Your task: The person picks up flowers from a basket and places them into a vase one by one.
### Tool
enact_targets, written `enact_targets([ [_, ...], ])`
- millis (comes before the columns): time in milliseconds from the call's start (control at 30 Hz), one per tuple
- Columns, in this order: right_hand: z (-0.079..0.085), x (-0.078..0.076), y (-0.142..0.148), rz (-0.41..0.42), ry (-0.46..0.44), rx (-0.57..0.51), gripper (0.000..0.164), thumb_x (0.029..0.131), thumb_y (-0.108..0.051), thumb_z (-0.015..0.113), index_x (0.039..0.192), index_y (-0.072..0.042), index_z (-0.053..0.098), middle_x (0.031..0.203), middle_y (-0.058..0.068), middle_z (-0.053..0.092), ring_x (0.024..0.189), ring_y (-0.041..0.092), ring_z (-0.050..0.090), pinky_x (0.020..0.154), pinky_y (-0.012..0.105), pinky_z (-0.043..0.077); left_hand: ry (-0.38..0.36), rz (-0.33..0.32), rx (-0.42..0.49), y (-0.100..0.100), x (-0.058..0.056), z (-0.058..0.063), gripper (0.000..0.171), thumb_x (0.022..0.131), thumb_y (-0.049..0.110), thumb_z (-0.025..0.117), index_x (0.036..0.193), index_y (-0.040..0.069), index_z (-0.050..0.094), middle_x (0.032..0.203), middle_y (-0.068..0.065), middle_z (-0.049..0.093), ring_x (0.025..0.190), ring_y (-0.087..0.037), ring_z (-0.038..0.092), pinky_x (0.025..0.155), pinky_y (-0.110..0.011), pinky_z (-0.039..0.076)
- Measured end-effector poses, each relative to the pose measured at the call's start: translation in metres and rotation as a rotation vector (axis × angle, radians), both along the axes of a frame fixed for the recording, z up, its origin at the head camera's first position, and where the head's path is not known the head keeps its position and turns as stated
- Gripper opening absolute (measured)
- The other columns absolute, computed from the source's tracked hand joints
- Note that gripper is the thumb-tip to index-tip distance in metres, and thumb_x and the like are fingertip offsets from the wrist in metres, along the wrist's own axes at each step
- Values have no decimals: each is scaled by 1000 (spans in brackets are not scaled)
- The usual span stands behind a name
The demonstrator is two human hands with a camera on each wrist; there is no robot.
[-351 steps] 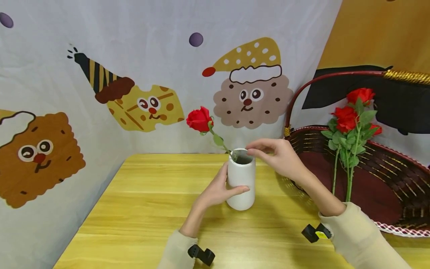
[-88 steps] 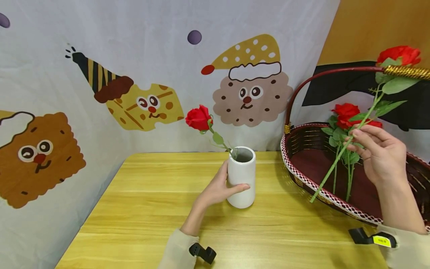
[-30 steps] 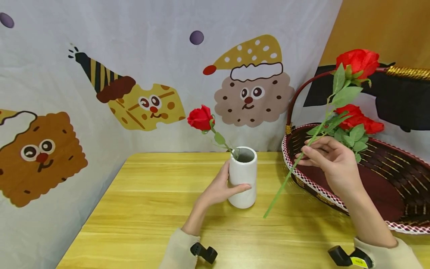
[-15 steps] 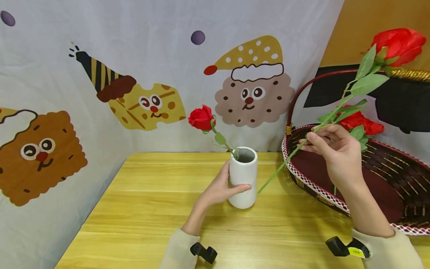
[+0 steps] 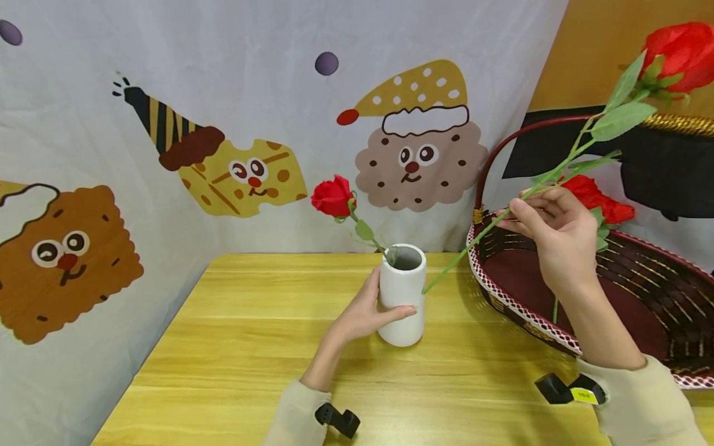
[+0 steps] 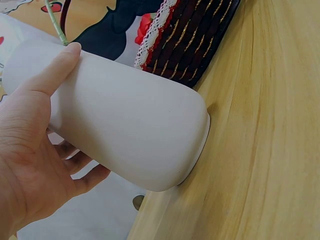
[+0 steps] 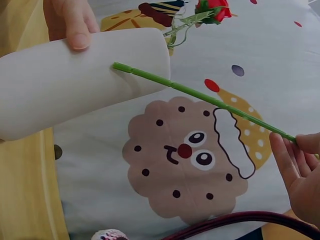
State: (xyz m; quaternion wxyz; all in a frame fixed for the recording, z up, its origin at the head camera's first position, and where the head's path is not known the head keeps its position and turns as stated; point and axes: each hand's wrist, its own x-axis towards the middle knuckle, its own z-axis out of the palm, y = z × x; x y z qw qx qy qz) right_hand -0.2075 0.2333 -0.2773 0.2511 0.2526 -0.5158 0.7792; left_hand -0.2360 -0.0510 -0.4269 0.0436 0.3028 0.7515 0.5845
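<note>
A white cylindrical vase (image 5: 403,303) stands upright on the wooden table, and my left hand (image 5: 368,313) grips its side, thumb across the front. One red artificial rose (image 5: 333,197) leans out of the vase mouth to the left. My right hand (image 5: 560,235) pinches the green stem of a second rose (image 5: 680,59) between thumb and fingers. That rose tilts, bloom up at the far right, and its stem's lower end overlaps the vase's right side below the rim. In the right wrist view the stem (image 7: 200,96) crosses in front of the vase wall.
A dark woven basket (image 5: 524,319) with a white-and-red trimmed rim and an arched handle stands at the right. More red roses (image 5: 605,201) lie in it, partly behind my right hand. A cartoon-printed cloth (image 5: 268,93) hangs behind the wooden table (image 5: 234,371).
My right hand has brought a rose from the basket towards the vase. Lately the stem has tilted flatter, its lower end rising beside the vase. The left hand stays on the vase.
</note>
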Motion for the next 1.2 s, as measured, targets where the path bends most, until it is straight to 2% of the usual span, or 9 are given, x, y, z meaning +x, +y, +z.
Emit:
enact_targets([
  [167, 7, -4, -1, 9, 18, -22, 14, 90, 21, 59, 104, 17, 56, 96, 20, 66, 77, 29, 72, 74, 40, 58, -1, 6, -4, 0, 0, 0, 88, 88, 30, 82, 155, 30, 24, 139, 9, 48, 126, -12, 50, 110, -44, 38],
  [667, 27, -7, -2, -97, 3, -41, 16, 88, 15, 67, 102, 15, 60, 95, 20, 65, 74, 26, 71, 70, 36, 58, 17, 10, -14, -1, -1, 0, 91, 87, 31, 82, 156, 32, 23, 140, 9, 47, 127, -12, 50, 110, -43, 38],
  [967, 37, -8, -4, -86, 36, -128, 18, 86, 19, 66, 102, 17, 58, 93, 23, 65, 74, 31, 72, 71, 39, 58, 4, 13, -16, -1, 0, 0, 91, 87, 33, 82, 156, 32, 23, 140, 9, 47, 127, -12, 50, 110, -43, 39],
  [1033, 39, -8, -5, -116, 60, -111, 18, 87, 19, 66, 103, 18, 59, 92, 23, 65, 73, 31, 72, 71, 39, 58, 10, 11, -14, -1, 0, 0, 91, 87, 33, 82, 156, 32, 23, 140, 9, 47, 127, -12, 50, 110, -44, 39],
  [1100, 41, -8, -5, -106, 70, -131, 19, 86, 20, 65, 104, 19, 58, 92, 24, 66, 73, 32, 72, 71, 40, 58, 12, 10, -14, -1, 0, 0, 91, 87, 33, 82, 156, 33, 22, 141, 10, 47, 128, -12, 49, 110, -43, 38],
  [1200, 41, -9, -6, -120, 82, -103, 19, 87, 20, 65, 106, 20, 58, 93, 23, 66, 74, 32, 73, 72, 39, 59, 22, 7, -11, -1, -1, 0, 91, 87, 32, 82, 156, 33, 22, 141, 10, 47, 128, -12, 49, 111, -43, 38],
])
